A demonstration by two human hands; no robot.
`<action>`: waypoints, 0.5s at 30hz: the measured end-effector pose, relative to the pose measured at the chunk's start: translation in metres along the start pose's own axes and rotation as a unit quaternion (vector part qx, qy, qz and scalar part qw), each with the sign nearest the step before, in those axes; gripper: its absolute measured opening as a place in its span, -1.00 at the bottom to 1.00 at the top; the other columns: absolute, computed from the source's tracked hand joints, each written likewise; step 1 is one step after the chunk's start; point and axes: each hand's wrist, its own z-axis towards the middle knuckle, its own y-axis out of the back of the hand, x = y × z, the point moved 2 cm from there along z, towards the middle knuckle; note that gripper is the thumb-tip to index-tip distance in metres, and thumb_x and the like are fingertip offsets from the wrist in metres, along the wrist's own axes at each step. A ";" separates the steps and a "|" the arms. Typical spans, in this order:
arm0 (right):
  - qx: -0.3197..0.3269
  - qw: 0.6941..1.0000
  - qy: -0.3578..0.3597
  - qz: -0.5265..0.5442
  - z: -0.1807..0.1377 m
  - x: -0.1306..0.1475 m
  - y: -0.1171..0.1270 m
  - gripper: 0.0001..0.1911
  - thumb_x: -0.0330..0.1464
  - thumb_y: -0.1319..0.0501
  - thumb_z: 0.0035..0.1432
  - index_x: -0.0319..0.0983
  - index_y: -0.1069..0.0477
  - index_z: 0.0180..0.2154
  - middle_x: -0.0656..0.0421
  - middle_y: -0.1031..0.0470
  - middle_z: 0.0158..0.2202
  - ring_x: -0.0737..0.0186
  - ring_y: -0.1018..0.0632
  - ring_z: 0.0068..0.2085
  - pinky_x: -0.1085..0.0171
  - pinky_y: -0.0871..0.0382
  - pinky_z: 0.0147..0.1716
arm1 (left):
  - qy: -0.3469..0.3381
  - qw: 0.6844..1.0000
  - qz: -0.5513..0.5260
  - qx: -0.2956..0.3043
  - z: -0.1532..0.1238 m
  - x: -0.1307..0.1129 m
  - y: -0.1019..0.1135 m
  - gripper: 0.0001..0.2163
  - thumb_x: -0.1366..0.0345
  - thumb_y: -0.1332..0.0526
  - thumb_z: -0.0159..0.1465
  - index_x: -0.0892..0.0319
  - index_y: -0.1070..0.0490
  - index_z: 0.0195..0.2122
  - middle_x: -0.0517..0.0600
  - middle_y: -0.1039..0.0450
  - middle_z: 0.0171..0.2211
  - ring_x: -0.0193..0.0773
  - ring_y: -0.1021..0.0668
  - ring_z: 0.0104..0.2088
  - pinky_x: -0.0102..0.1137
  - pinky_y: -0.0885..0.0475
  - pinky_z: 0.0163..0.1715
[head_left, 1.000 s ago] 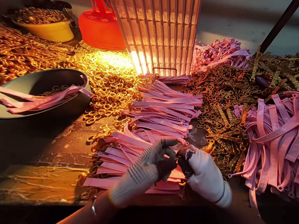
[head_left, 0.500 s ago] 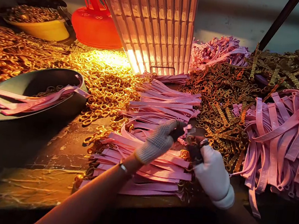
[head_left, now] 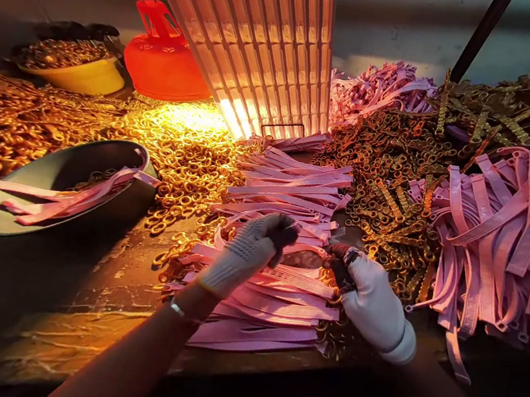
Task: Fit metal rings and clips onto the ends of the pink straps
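My left hand [head_left: 251, 252], in a knit glove with dark fingertips, reaches over a stack of pink straps [head_left: 281, 226] and pinches the end of one strap. My right hand [head_left: 372, 297], in a white glove, rests on the near end of the same stack with its dark fingertips curled round a small dark thing I cannot make out. Gold metal rings [head_left: 191, 163] lie along the left edge of the straps.
A dark bowl [head_left: 10, 204] with pink straps and rings sits at left. A red lamp [head_left: 166, 58] and a slatted panel [head_left: 266, 42] stand behind. Heaps of brass fittings [head_left: 395, 170] and loose pink straps [head_left: 514, 238] fill the right. A yellow bowl [head_left: 81, 73] is far left.
My left hand has left my right hand and moved forward and left onto the strap stack, closing on a strap end. My right hand has shifted slightly forward.
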 end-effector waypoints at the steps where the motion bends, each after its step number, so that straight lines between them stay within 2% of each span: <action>1: 0.009 1.000 0.020 -0.005 0.002 0.004 -0.004 -0.56 -0.54 -0.09 0.16 -0.17 -0.48 0.04 0.08 -0.61 -0.08 0.10 -0.59 -0.05 0.21 -0.42 -0.04 | 0.048 0.996 -0.077 0.002 -0.011 0.001 0.005 -0.83 0.17 -0.17 0.33 0.15 -0.39 -0.28 -0.12 -0.35 -0.56 -0.42 -0.31 -0.69 -0.53 -0.14 -0.72; 4: 0.060 0.994 0.033 -0.083 0.010 0.020 -0.019 -0.67 -0.53 -0.10 0.19 -0.19 -0.50 -0.06 0.08 -0.62 -0.17 0.12 -0.60 -0.16 0.26 -0.39 -0.17 | 0.134 0.964 -0.229 -0.024 -0.043 -0.001 0.008 -0.82 0.15 -0.25 0.26 0.16 -0.38 -0.32 -0.14 -0.31 -0.57 -0.45 -0.29 -0.67 -0.56 -0.14 -0.72; 6: 0.105 0.979 0.026 -0.174 0.014 0.029 -0.030 -0.76 -0.52 -0.11 0.20 -0.23 -0.50 -0.17 0.05 -0.61 -0.23 0.10 -0.59 -0.21 0.27 -0.36 -0.25 | 0.150 0.952 -0.267 -0.024 -0.059 -0.003 0.002 -0.77 0.13 -0.27 0.25 0.16 -0.33 -0.40 -0.15 -0.26 -0.60 -0.46 -0.26 -0.67 -0.57 -0.13 -0.71; 9: 0.147 0.943 0.036 -0.296 0.017 0.040 -0.040 -0.83 -0.52 -0.11 0.18 -0.26 -0.47 -0.29 0.02 -0.58 -0.34 0.10 -0.57 -0.33 0.26 -0.27 -0.41 | 0.157 0.949 -0.275 0.010 -0.071 -0.006 -0.007 -0.66 0.02 -0.22 0.28 0.14 -0.26 -0.48 -0.17 -0.16 -0.66 -0.44 -0.20 -0.71 -0.54 -0.10 -0.72; 12: 0.157 0.916 0.066 -0.362 0.015 0.046 -0.043 -0.80 -0.55 -0.09 0.18 -0.26 -0.47 -0.31 0.02 -0.56 -0.37 0.11 -0.55 -0.40 0.23 -0.18 -0.50 | 0.121 0.973 -0.192 0.029 -0.072 -0.004 -0.008 -0.68 0.05 -0.21 0.31 0.14 -0.35 -0.48 -0.13 -0.22 -0.65 -0.39 -0.24 -0.67 -0.50 -0.15 -0.67; 15: 0.174 0.894 0.069 -0.408 0.014 0.046 -0.045 -0.77 -0.58 -0.05 0.21 -0.29 -0.47 -0.32 -0.01 -0.55 -0.38 0.09 -0.55 -0.42 0.22 -0.15 -0.53 | 0.010 0.999 -0.032 0.029 -0.069 0.000 -0.007 -0.85 0.23 -0.28 0.26 0.15 -0.51 -0.42 0.00 -0.49 -0.49 -0.29 -0.43 -0.50 -0.44 -0.32 -0.46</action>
